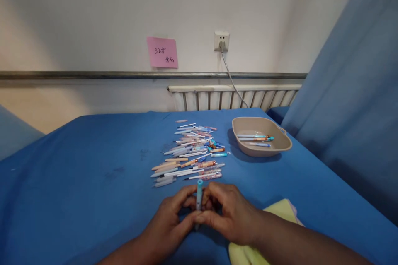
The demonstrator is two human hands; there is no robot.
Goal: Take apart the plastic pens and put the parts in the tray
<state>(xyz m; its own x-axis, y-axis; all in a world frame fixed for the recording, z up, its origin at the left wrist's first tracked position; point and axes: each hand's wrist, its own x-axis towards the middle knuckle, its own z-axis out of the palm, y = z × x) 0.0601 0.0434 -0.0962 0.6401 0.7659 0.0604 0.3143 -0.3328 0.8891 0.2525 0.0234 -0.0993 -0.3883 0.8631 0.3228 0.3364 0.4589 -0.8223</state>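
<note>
Close to the near side of the blue-covered table, my left hand [174, 217] and my right hand [228, 213] meet around one pen [199, 194]. The pen stands nearly upright, with a light blue upper end and a paler barrel. Fingers of both hands close on it from either side, and the thumbs meet in front of its lower part. Just beyond the hands lies a spread of loose pen parts [189, 151]: barrels, white refills and small coloured pieces.
A beige plastic basket [261, 122] holding several pens stands at the right. Under my right forearm lies a yellow cloth [280, 211]. The blue tablecloth [93, 174] reaches the wall, near a white radiator [214, 98]. A blue curtain [351, 103] hangs at the right.
</note>
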